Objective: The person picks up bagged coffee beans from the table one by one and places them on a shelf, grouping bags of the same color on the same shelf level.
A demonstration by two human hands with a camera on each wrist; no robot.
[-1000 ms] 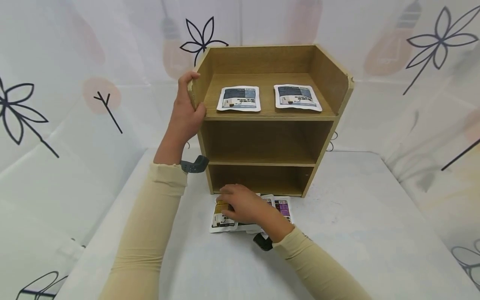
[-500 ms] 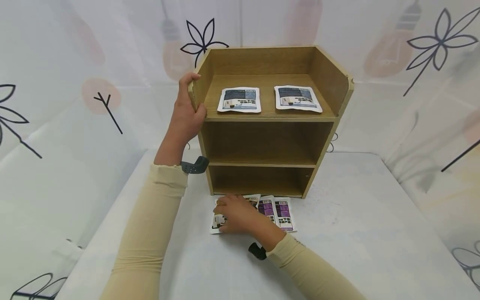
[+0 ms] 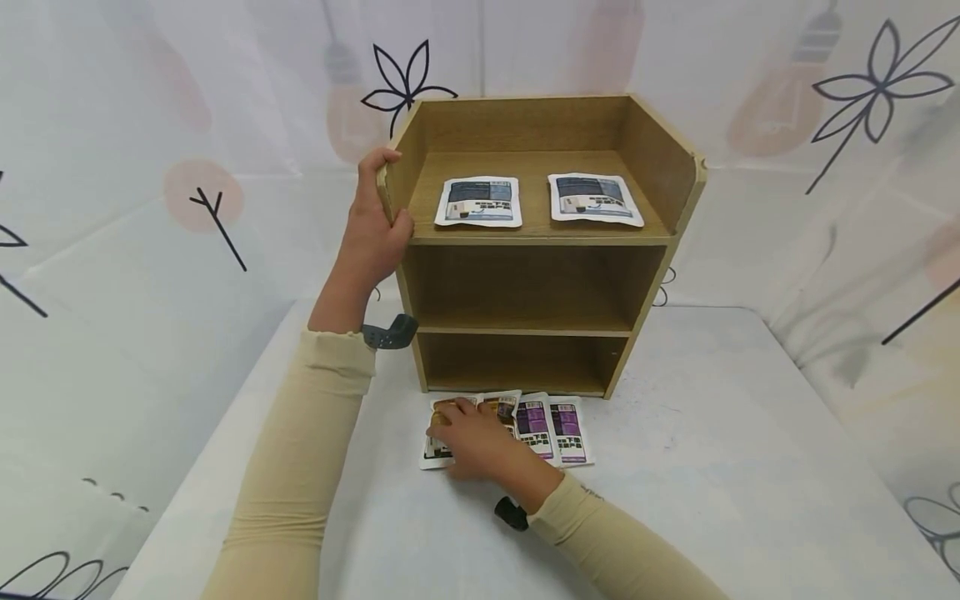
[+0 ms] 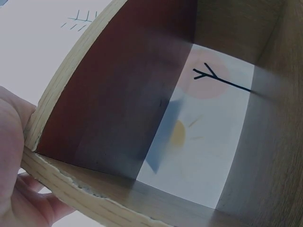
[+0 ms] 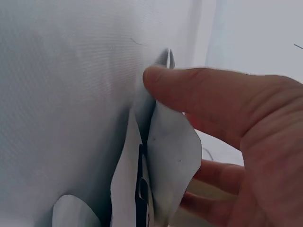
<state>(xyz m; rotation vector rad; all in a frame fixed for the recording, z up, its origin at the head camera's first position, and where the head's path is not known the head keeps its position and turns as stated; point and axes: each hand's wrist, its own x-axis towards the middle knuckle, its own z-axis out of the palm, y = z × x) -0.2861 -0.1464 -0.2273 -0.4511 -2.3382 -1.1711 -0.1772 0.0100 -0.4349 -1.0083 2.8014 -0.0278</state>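
Note:
My left hand [image 3: 371, 229] grips the left side panel of a small wooden shelf unit [image 3: 540, 240]; in the left wrist view its fingers [image 4: 33, 201] wrap the panel's chipped edge. On the table before the shelf, my right hand [image 3: 483, 446] lies over the leftmost white pouch with a yellow-brown label [image 3: 437, 452]. In the right wrist view the thumb [image 5: 189, 87] is at the edge of a white pouch [image 5: 175, 151], its fingers on the far side. Beside it lie a brown-labelled pouch [image 3: 504, 403] and two purple-labelled pouches [image 3: 534, 421], overlapping in a row.
Two blue-labelled pouches [image 3: 478, 202] lie apart on the shelf's top tier. Two lower compartments [image 3: 525, 287] face forward. The white table [image 3: 720, 475] runs out to both sides, with patterned cloth [image 3: 825, 225] hanging behind and around it.
My right hand has drawn back slightly toward me and down over the leftmost pouch, uncovering the brown and purple ones. The left hand keeps its hold on the shelf.

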